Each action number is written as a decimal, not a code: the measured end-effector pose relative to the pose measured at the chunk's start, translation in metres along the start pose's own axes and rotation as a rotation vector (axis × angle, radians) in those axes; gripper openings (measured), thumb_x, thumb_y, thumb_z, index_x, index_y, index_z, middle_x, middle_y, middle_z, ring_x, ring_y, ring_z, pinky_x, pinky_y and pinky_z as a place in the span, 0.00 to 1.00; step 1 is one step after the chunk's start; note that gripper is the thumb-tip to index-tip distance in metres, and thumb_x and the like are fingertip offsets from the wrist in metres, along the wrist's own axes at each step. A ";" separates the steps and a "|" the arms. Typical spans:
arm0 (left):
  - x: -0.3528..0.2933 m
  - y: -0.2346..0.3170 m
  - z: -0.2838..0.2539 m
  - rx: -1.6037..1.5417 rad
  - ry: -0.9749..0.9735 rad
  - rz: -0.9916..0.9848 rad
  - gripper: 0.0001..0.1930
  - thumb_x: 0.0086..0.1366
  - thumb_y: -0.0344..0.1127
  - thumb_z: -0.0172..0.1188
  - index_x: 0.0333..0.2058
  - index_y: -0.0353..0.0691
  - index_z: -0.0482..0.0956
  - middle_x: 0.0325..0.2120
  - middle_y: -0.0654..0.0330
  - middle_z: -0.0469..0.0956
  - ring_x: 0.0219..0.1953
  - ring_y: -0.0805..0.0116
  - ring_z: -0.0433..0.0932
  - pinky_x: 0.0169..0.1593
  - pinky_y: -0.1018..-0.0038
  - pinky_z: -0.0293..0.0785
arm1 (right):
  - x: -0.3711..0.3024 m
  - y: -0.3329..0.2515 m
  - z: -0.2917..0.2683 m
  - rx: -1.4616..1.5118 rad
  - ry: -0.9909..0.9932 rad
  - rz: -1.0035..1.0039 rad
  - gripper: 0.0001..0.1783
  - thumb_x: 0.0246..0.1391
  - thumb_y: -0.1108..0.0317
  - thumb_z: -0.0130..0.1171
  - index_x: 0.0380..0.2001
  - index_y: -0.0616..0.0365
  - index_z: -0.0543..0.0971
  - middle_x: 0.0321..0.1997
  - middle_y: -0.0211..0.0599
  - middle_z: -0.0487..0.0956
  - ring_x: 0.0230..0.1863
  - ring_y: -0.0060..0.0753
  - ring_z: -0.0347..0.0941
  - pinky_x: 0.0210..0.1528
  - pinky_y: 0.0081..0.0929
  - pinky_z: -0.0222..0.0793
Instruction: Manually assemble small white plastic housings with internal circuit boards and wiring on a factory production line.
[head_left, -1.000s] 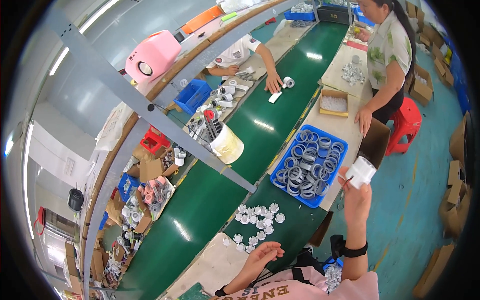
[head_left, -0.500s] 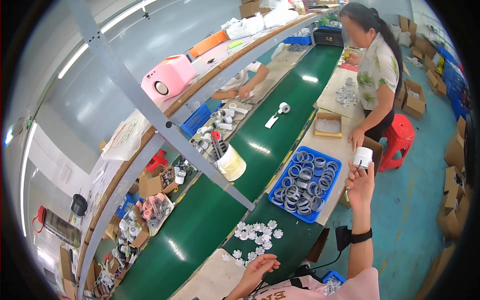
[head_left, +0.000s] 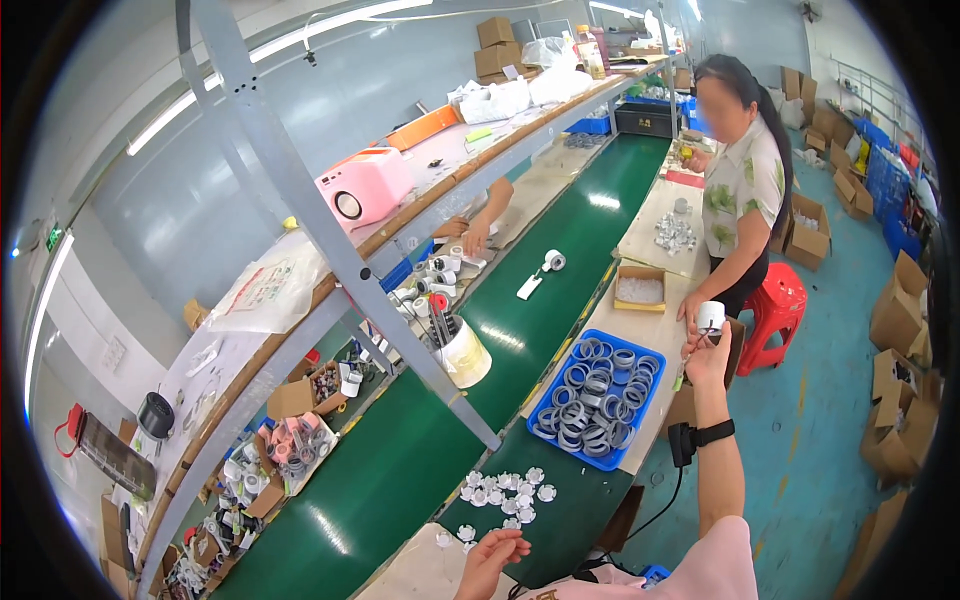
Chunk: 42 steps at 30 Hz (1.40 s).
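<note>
Beyond the blue tray's (head_left: 640, 425) outer edge, right hand (head_left: 708, 358) gripping a white cylinder (head_left: 710, 317); left hand (head_left: 492, 556) loose, empty.

Bare belt (head_left: 400, 470) is lying open leftward; blue tray (head_left: 598, 400) and white caps (head_left: 505, 492) are crowding the near end.

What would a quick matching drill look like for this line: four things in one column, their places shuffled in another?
Things:
1. pink box-shaped device
2. blue tray of rings
3. small white cylinder
4. red stool

Places:
A. held up in the right hand
B. on the blue floor beside the standing co-worker
C. on the upper shelf over the green belt
D. on the pale bench at the belt's right edge

Pairs: 1-C, 2-D, 3-A, 4-B
</note>
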<state>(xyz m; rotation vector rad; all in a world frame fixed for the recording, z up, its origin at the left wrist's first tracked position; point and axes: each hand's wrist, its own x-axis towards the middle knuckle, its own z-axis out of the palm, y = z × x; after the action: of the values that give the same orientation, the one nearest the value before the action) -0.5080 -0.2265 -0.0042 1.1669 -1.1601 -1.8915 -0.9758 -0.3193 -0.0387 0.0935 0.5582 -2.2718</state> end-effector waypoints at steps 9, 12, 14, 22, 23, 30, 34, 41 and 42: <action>-0.007 -0.013 -0.010 -0.044 -0.012 0.007 0.08 0.63 0.34 0.49 0.37 0.39 0.74 0.27 0.64 0.75 0.28 0.77 0.70 0.34 0.82 0.65 | 0.010 -0.011 -0.005 -0.012 0.049 -0.019 0.31 0.49 0.40 0.47 0.35 0.62 0.67 0.28 0.35 0.73 0.24 0.28 0.65 0.25 0.24 0.62; -0.009 -0.012 -0.010 -0.033 -0.001 0.012 0.08 0.62 0.35 0.49 0.36 0.39 0.73 0.27 0.64 0.75 0.28 0.77 0.70 0.33 0.82 0.65 | 0.003 -0.011 0.000 -0.008 0.084 -0.026 0.30 0.50 0.41 0.46 0.35 0.62 0.67 0.27 0.34 0.72 0.24 0.28 0.65 0.25 0.24 0.61; -0.010 -0.012 -0.009 -0.042 -0.001 0.012 0.08 0.62 0.35 0.50 0.36 0.39 0.73 0.27 0.64 0.75 0.28 0.77 0.70 0.33 0.82 0.65 | 0.000 -0.012 0.002 -0.007 0.089 -0.032 0.30 0.50 0.41 0.47 0.35 0.62 0.66 0.27 0.34 0.72 0.24 0.28 0.65 0.25 0.23 0.61; -0.013 -0.015 -0.011 -0.039 -0.017 0.010 0.09 0.62 0.35 0.50 0.37 0.38 0.73 0.28 0.63 0.76 0.28 0.77 0.71 0.34 0.82 0.65 | -0.006 -0.017 0.001 0.012 0.058 -0.028 0.31 0.50 0.41 0.47 0.36 0.63 0.66 0.27 0.35 0.71 0.25 0.29 0.65 0.26 0.24 0.61; -0.014 -0.016 -0.011 -0.044 -0.023 0.014 0.09 0.62 0.35 0.50 0.38 0.38 0.73 0.28 0.63 0.76 0.29 0.77 0.71 0.34 0.82 0.65 | -0.006 -0.018 0.000 0.012 0.059 -0.029 0.31 0.50 0.41 0.47 0.36 0.63 0.66 0.27 0.35 0.71 0.25 0.29 0.65 0.26 0.24 0.61; -0.015 -0.015 -0.009 -0.041 -0.032 0.001 0.10 0.62 0.35 0.50 0.39 0.37 0.73 0.28 0.62 0.76 0.29 0.76 0.72 0.34 0.81 0.66 | -0.010 -0.022 -0.004 0.021 0.034 -0.011 0.31 0.50 0.40 0.46 0.34 0.63 0.67 0.24 0.34 0.71 0.24 0.30 0.66 0.26 0.24 0.61; -0.016 -0.015 -0.008 -0.039 -0.042 0.005 0.10 0.62 0.35 0.50 0.39 0.37 0.73 0.28 0.62 0.76 0.29 0.76 0.72 0.34 0.81 0.66 | -0.014 -0.024 -0.003 0.011 0.051 -0.028 0.31 0.50 0.40 0.46 0.34 0.63 0.67 0.25 0.34 0.71 0.24 0.29 0.66 0.26 0.24 0.60; -0.015 -0.015 -0.007 -0.036 -0.046 -0.003 0.10 0.62 0.35 0.50 0.40 0.37 0.73 0.28 0.63 0.76 0.28 0.77 0.72 0.33 0.82 0.66 | -0.019 -0.021 -0.004 0.000 0.052 -0.024 0.30 0.50 0.40 0.47 0.33 0.62 0.67 0.24 0.34 0.72 0.24 0.29 0.66 0.25 0.24 0.60; -0.016 -0.014 -0.006 -0.033 -0.048 -0.005 0.10 0.62 0.35 0.50 0.40 0.37 0.73 0.28 0.63 0.76 0.28 0.77 0.71 0.33 0.82 0.66 | -0.020 -0.020 -0.003 0.001 0.047 -0.024 0.30 0.50 0.40 0.47 0.33 0.62 0.68 0.24 0.34 0.71 0.23 0.29 0.66 0.25 0.24 0.60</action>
<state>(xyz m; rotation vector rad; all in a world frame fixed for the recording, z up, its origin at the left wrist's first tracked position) -0.4966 -0.2094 -0.0130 1.1133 -1.1478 -1.9447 -0.9769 -0.2922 -0.0297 0.1417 0.5852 -2.2982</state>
